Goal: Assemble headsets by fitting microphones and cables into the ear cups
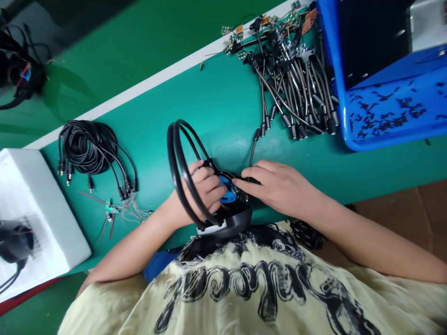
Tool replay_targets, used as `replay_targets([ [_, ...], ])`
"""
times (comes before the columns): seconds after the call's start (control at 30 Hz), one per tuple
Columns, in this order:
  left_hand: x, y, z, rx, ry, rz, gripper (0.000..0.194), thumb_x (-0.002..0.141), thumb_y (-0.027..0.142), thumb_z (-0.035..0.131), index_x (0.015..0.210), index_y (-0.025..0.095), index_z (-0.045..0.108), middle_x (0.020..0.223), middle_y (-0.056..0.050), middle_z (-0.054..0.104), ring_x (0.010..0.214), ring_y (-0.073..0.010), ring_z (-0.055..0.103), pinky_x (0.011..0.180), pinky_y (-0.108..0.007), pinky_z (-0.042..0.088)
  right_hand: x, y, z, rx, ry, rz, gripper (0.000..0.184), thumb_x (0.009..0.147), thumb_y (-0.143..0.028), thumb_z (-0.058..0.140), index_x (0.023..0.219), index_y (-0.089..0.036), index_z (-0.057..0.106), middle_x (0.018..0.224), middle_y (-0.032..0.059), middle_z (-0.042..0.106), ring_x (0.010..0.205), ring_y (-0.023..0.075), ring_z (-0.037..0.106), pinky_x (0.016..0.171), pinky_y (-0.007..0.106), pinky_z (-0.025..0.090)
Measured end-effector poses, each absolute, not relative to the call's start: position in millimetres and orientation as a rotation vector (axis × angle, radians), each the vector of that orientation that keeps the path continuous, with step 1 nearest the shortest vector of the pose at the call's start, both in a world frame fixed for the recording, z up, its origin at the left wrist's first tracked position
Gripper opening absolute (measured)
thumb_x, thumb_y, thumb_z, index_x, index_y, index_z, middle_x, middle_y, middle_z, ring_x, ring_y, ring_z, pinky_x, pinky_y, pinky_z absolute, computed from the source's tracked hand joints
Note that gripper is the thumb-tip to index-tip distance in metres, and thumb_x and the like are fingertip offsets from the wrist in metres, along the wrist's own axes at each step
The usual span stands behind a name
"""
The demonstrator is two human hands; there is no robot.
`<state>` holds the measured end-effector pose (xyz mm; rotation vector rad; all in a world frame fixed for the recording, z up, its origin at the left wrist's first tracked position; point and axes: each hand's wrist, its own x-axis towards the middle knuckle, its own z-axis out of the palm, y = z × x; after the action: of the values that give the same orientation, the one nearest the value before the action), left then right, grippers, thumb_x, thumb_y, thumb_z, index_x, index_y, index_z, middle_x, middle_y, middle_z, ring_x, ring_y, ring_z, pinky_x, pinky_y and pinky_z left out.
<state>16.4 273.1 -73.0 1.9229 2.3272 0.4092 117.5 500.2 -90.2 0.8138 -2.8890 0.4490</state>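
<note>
A black headset (240, 223) lies near the table's front edge, against my shirt, with its double headband (173, 160) arching up to the left. My left hand (206, 188) reaches through the band, fingers curled on the headset beside a round blue part (228, 193) in the exposed ear cup. At that cup's right edge, my right hand (279, 186) pinches the lower end of a thin microphone boom (253, 148). The boom's dark tip points up and away from me. The right thumb and the exact contact point are hidden under the fingers.
Several more microphone booms (289, 88) with small circuit boards are heaped at the back right. Beside them sits a blue tray (349, 132) holding small black pieces. Coiled black cables (87, 146) with loose thin wires lie left, near a white foam box (66, 209).
</note>
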Motion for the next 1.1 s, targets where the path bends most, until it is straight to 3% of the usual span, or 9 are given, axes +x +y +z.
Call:
replay_targets([
  [0.07,9,256,-72,1.889,2.308,0.51,0.015,0.084,0.025,0.055,0.093,0.021,0.067,0.082,-0.002,0.067,0.098,-0.0218,0.058,0.11,-0.05,0.034,118,499,-93,0.821,-2.868,0.44,0.032,0.095,-0.01,0.04,0.117,-0.018,0.061,0.1,0.0076,0.063,0.085,0.0194,0.048,0.068,0.03,0.037],
  [0.13,6,238,-76,1.815,2.339,0.605,0.015,0.085,0.025,0.055,0.092,0.02,0.067,0.079,-0.003,0.066,0.097,-0.0206,0.06,0.107,-0.046,0.04,118,499,-94,0.829,-2.865,0.43,0.033,0.094,-0.009,0.039,0.119,-0.018,0.06,0.1,0.008,0.063,0.085,0.0195,0.047,0.067,0.029,0.036],
  [0.23,12,222,-87,1.53,2.473,0.69,0.012,0.088,0.024,0.056,0.088,0.017,0.065,0.076,-0.003,0.066,0.085,-0.0169,0.063,0.088,-0.033,0.051,118,499,-96,0.851,-2.872,0.422,0.034,0.093,-0.007,0.039,0.119,-0.018,0.059,0.101,0.008,0.062,0.085,0.0196,0.047,0.066,0.029,0.035],
  [0.33,21,221,-94,1.248,2.539,0.684,0.018,0.091,0.028,0.054,0.082,0.016,0.065,0.072,-0.003,0.065,0.072,-0.0141,0.061,0.077,-0.029,0.051,116,497,-96,0.866,-2.859,0.404,0.032,0.093,-0.007,0.04,0.117,-0.016,0.058,0.102,0.0082,0.063,0.086,0.0198,0.047,0.067,0.029,0.036],
  [0.53,-4,220,-62,0.939,2.022,0.651,0.019,0.088,0.034,0.06,0.091,0.017,0.069,0.079,-0.001,0.067,0.07,-0.01,0.062,0.065,-0.02,0.05,114,495,-93,0.897,-2.839,0.346,0.03,0.092,-0.006,0.042,0.116,-0.013,0.059,0.102,0.0093,0.063,0.086,0.0203,0.048,0.067,0.031,0.038],
  [0.73,-13,244,-42,1.455,2.261,0.931,0.01,0.083,0.029,0.069,0.089,0.021,0.07,0.093,-0.003,0.069,0.092,-0.0144,0.064,0.093,-0.032,0.05,114,494,-96,0.931,-2.827,0.343,0.029,0.093,-0.009,0.044,0.118,-0.012,0.059,0.104,0.0101,0.063,0.089,0.0207,0.05,0.067,0.032,0.042],
  [0.83,6,267,-57,1.721,2.063,0.828,0.014,0.09,0.031,0.06,0.096,0.02,0.068,0.102,-0.003,0.071,0.099,-0.0146,0.066,0.107,-0.038,0.043,115,495,-94,0.94,-2.829,0.329,0.026,0.095,-0.014,0.047,0.118,-0.012,0.06,0.107,0.0084,0.065,0.097,0.0228,0.052,0.07,0.033,0.045],
  [1.0,36,277,-80,1.803,2.213,0.505,0.029,0.095,0.039,0.05,0.101,0.015,0.065,0.103,-0.007,0.07,0.097,-0.0197,0.066,0.107,-0.047,0.042,116,506,-85,0.971,-2.689,0.333,0.031,0.094,-0.013,0.049,0.124,-0.012,0.057,0.122,0.0069,0.062,0.126,0.0266,0.045,0.102,0.043,0.042],
  [1.1,46,270,-79,1.794,2.26,0.434,0.038,0.094,0.044,0.049,0.105,0.01,0.063,0.113,-0.013,0.067,0.108,-0.0242,0.063,0.109,-0.049,0.041,120,517,-77,1.033,-2.649,0.337,0.034,0.093,-0.011,0.048,0.127,-0.008,0.054,0.113,0.0088,0.065,0.127,0.0263,0.046,0.108,0.044,0.039],
])
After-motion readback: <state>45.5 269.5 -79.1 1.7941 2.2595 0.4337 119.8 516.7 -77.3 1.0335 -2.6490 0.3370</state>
